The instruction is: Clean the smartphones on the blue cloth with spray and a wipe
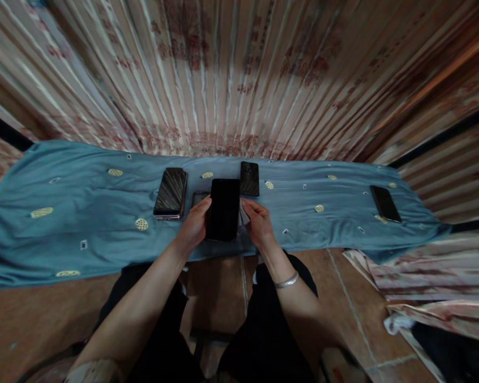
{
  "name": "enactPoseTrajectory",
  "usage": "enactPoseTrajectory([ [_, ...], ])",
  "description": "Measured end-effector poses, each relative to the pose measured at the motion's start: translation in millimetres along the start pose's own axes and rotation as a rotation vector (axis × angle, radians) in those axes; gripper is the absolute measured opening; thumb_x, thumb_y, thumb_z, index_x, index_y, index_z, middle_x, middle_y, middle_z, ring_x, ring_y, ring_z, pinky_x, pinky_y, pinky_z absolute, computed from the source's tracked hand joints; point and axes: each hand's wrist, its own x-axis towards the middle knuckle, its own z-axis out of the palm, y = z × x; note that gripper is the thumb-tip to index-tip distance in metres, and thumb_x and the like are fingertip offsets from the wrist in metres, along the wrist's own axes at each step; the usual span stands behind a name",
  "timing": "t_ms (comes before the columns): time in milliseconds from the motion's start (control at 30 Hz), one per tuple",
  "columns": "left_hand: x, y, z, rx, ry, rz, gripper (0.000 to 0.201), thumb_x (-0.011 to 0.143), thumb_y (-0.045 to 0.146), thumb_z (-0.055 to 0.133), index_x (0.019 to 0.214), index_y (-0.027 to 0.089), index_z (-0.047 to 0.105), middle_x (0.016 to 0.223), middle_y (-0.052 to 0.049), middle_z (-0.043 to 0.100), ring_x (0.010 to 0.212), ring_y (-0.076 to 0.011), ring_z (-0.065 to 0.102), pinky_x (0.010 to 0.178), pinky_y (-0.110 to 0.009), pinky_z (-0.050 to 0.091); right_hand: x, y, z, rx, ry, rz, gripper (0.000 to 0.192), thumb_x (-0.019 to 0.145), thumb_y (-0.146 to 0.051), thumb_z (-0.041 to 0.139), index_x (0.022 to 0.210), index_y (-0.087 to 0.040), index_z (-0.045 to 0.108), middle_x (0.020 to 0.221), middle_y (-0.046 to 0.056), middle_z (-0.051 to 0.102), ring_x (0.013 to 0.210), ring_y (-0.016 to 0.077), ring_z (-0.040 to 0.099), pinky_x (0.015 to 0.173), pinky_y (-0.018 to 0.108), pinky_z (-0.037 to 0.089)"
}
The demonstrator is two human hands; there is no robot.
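Note:
My left hand (196, 222) is closed on the left edge of a black smartphone (223, 210), its dark screen facing up toward me. At the phone's right edge, my right hand (257, 221) pinches a small light-grey cloth (244, 214). A second phone (199, 198) lies partly hidden behind the held one and my left hand. Just beyond my right hand rests another dark phone (249, 178). To the left sits a stack of phones (171, 192), the top one's screen reflecting stripes.
A blue cloth with yellow pineapple prints (319, 229) covers the long narrow table. One more phone (385, 203) lies near its right end. Pleated patterned curtains (231, 96) hang right behind the table. My knees are below the front edge, above a tiled floor (343, 298).

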Motion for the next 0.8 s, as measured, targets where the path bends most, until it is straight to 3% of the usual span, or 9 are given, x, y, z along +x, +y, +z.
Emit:
enactPoseTrajectory([
  [233, -4.5, -6.6, 12.4, 0.017, 0.069, 0.07, 0.044, 0.071, 0.036, 0.086, 0.111, 0.019, 0.076, 0.117, -0.007, 0.081, 0.134, -0.0279, 0.063, 0.121, -0.044, 0.039, 1.1, 3.0, 1.5, 0.046, 0.018, 0.01, 0.023, 0.072, -0.04, 0.088, 0.086, -0.024, 0.082, 0.086, 0.0, 0.084, 0.09, 0.0212, 0.079, 0.09, 0.035, 0.063],
  [400, -9.1, -12.4, 24.1, 0.1, 0.028, 0.09, 0.053, 0.065, 0.04, 0.09, 0.113, 0.021, 0.074, 0.117, -0.006, 0.079, 0.121, -0.0271, 0.069, 0.11, -0.04, 0.048, -2.6, 2.8, 4.9, 0.04, -0.008, -0.021, 0.028, 0.069, -0.042, 0.089, 0.09, -0.025, 0.083, 0.088, 0.0, 0.083, 0.087, 0.019, 0.078, 0.087, 0.033, 0.062],
  [600, -11.3, -15.1, 28.7, 0.188, 0.028, -0.014, 0.059, 0.058, 0.036, 0.094, 0.111, 0.021, 0.074, 0.107, -0.003, 0.078, 0.104, -0.0217, 0.072, 0.092, -0.031, 0.055, -8.2, -2.5, 7.1, -0.095, -0.018, -0.094, 0.029, 0.071, -0.043, 0.087, 0.093, -0.025, 0.085, 0.087, -0.001, 0.083, 0.076, 0.0162, 0.074, 0.077, 0.029, 0.063],
  [800, -20.3, -7.7, 35.0, 0.1, 0.026, -0.183, 0.058, 0.063, 0.044, 0.091, 0.114, 0.02, 0.075, 0.096, -0.002, 0.08, 0.083, -0.0199, 0.073, 0.066, -0.027, 0.057, -16.3, -4.9, 10.1, -0.387, -0.079, -0.315, 0.026, 0.086, -0.042, 0.073, 0.104, -0.026, 0.084, 0.105, 0.002, 0.083, 0.097, 0.0216, 0.077, 0.091, 0.035, 0.062],
])
